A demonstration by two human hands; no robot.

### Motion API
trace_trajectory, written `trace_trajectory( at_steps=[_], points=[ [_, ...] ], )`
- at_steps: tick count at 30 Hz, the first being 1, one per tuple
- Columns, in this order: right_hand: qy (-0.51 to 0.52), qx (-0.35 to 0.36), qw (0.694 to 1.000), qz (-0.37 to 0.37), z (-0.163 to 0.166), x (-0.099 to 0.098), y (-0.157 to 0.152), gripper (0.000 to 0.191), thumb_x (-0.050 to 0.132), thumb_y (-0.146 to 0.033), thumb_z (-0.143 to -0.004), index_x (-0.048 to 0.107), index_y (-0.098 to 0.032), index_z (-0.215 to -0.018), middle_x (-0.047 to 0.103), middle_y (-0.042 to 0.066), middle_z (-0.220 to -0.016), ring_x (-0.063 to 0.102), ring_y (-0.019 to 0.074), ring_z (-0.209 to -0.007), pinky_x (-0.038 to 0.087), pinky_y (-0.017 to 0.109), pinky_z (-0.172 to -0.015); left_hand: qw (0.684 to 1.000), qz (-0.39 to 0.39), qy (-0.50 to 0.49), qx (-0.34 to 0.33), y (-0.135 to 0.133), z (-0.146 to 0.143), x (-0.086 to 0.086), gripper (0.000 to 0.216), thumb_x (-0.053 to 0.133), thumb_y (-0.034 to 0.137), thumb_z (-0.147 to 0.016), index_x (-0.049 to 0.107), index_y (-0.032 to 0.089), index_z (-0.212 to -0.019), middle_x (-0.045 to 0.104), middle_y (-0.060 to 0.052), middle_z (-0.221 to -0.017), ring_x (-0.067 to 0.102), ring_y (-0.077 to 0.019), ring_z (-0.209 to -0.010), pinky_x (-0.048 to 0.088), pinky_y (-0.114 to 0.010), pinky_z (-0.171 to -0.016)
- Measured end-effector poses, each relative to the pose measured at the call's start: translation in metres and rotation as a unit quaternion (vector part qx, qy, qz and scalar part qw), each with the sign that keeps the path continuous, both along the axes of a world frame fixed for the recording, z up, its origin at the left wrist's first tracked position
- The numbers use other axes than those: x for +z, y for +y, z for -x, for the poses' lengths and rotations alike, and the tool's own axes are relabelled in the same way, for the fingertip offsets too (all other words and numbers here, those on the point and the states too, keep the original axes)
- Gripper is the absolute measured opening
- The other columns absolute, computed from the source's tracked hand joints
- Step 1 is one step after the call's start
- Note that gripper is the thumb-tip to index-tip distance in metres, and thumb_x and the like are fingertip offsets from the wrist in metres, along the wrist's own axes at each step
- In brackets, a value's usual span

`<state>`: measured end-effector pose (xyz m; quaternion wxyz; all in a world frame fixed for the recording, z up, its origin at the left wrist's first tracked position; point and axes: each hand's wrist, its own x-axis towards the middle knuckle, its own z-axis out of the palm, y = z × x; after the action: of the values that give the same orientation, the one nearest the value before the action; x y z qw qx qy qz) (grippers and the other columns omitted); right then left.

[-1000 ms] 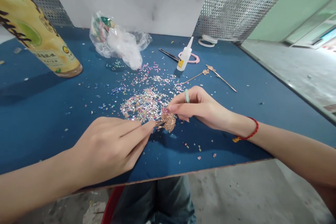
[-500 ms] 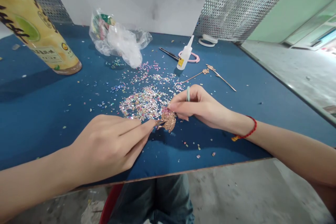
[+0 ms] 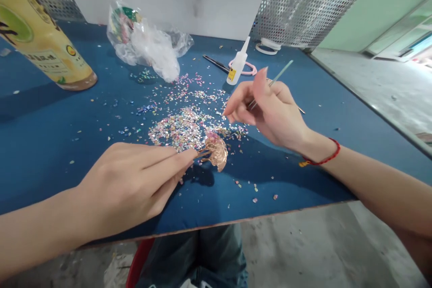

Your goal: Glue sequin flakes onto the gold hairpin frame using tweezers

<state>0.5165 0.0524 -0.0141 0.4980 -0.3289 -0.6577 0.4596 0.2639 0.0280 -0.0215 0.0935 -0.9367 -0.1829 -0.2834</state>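
My left hand [image 3: 135, 184] pinches the stem of a rose-gold fan-shaped hairpin piece [image 3: 216, 153], held just above the blue table [image 3: 50, 130]. My right hand [image 3: 270, 108] is raised above the table and grips a thin pale-green stick [image 3: 276, 76] that points up and to the right. A heap of small multicoloured flakes [image 3: 182, 128] lies just beyond the hairpin piece, between the two hands.
A small glue bottle [image 3: 238, 65] stands behind the flakes, beside a pink ring [image 3: 251, 71] and dark tweezers [image 3: 216, 64]. A crumpled plastic bag [image 3: 148, 47] lies at the back. A large yellow bottle [image 3: 40, 36] stands far left. Perforated metal panels [image 3: 310, 0] rise behind. The table edge is near my knees.
My right hand has lifted off the hairpin piece and moved up and right, showing the thin stick. My left hand keeps holding the piece, which has shifted slightly.
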Motion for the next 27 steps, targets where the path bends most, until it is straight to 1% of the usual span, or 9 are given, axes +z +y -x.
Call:
trace_trajectory(
  at_steps=[2,4,9,12,14,16,18,22,27],
  points=[
    [-0.018,-0.017,0.999,-0.024,-0.001,0.000,0.003,0.062,0.038,-0.056,-0.100,0.075,-0.017,-0.067,0.058,0.002,-0.065,0.054,0.0091,-0.066,0.045,0.026,-0.068,1.000,0.014,0.007,-0.016,0.002,0.001,0.000,0.020,0.049,0.008,-0.096,0.061,0.019,-0.107,0.068,0.005,-0.073,0.063,-0.0110,-0.057,0.043,-0.027,-0.053],
    [-0.054,-0.034,0.997,-0.040,-0.002,-0.001,0.003,0.071,0.031,-0.059,-0.100,0.075,-0.018,-0.061,0.060,0.005,-0.076,0.054,0.0090,-0.072,0.045,0.025,-0.071,0.999,0.019,0.026,-0.041,0.005,0.002,-0.001,0.023,0.044,0.006,-0.096,0.060,0.020,-0.105,0.066,0.005,-0.072,0.060,-0.0115,-0.057,0.041,-0.027,-0.053],
    [-0.141,-0.060,0.987,-0.038,-0.003,-0.004,-0.013,0.085,0.017,-0.070,-0.094,0.072,-0.016,-0.056,0.050,0.002,-0.043,0.044,0.0062,-0.040,0.031,0.025,-0.041,0.991,0.007,0.112,-0.073,0.010,0.008,-0.004,0.031,0.035,0.007,-0.096,0.059,0.020,-0.110,0.056,0.005,-0.066,0.054,-0.0132,-0.050,0.033,-0.030,-0.046],
    [-0.124,-0.025,0.987,-0.102,-0.004,-0.006,-0.023,0.069,0.040,-0.068,-0.091,0.073,-0.015,-0.062,0.059,0.002,-0.047,0.051,0.0059,-0.040,0.035,0.021,-0.038,0.984,-0.013,0.168,-0.067,0.011,0.012,-0.007,0.034,0.034,0.009,-0.096,0.055,0.019,-0.122,0.056,0.006,-0.066,0.051,-0.0139,-0.048,0.031,-0.032,-0.045],
    [-0.119,0.012,0.982,-0.146,-0.003,-0.008,-0.026,0.050,0.058,-0.055,-0.090,0.072,-0.015,-0.065,0.063,0.001,-0.051,0.056,0.0067,-0.043,0.040,0.020,-0.040,0.978,-0.030,0.192,-0.070,0.010,0.015,-0.008,0.037,0.033,0.011,-0.097,0.051,0.015,-0.129,0.060,0.005,-0.070,0.051,-0.0150,-0.049,0.034,-0.032,-0.048],
    [-0.140,0.021,0.978,-0.151,-0.002,-0.010,-0.029,0.033,0.068,-0.039,-0.088,0.070,-0.015,-0.067,0.064,-0.001,-0.053,0.057,0.0066,-0.047,0.042,0.019,-0.043,0.975,-0.041,0.201,-0.088,0.009,0.018,-0.010,0.040,0.027,0.010,-0.097,0.048,0.010,-0.131,0.064,0.002,-0.075,0.054,-0.0160,-0.055,0.039,-0.033,-0.053],
    [-0.171,0.026,0.978,-0.117,-0.001,-0.011,-0.030,0.022,0.071,-0.030,-0.087,0.068,-0.015,-0.072,0.066,-0.001,-0.061,0.056,0.0049,-0.049,0.040,0.018,-0.043,0.973,-0.041,0.198,-0.110,0.008,0.019,-0.010,0.043,0.022,0.009,-0.097,0.049,0.007,-0.131,0.068,-0.002,-0.082,0.058,-0.0166,-0.064,0.043,-0.034,-0.060],
    [-0.175,0.061,0.982,-0.048,0.001,-0.012,-0.032,0.016,0.061,-0.029,-0.094,0.059,-0.016,-0.085,0.064,-0.002,-0.070,0.055,0.0043,-0.052,0.041,0.017,-0.046,0.969,-0.042,0.203,-0.132,0.006,0.020,-0.009,0.042,0.030,0.007,-0.095,0.051,0.004,-0.131,0.070,-0.006,-0.090,0.061,-0.0187,-0.074,0.047,-0.035,-0.064],
    [-0.196,0.106,0.972,-0.072,-0.002,-0.013,-0.031,0.020,0.057,-0.031,-0.096,0.052,-0.018,-0.083,0.061,0.001,-0.075,0.058,0.0099,-0.067,0.047,0.023,-0.059,0.970,-0.019,0.202,-0.133,0.002,0.018,-0.006,0.041,0.034,0.003,-0.092,0.052,0.003,-0.129,0.071,-0.007,-0.090,0.062,-0.0204,-0.071,0.046,-0.038,-0.058]
  ],
)
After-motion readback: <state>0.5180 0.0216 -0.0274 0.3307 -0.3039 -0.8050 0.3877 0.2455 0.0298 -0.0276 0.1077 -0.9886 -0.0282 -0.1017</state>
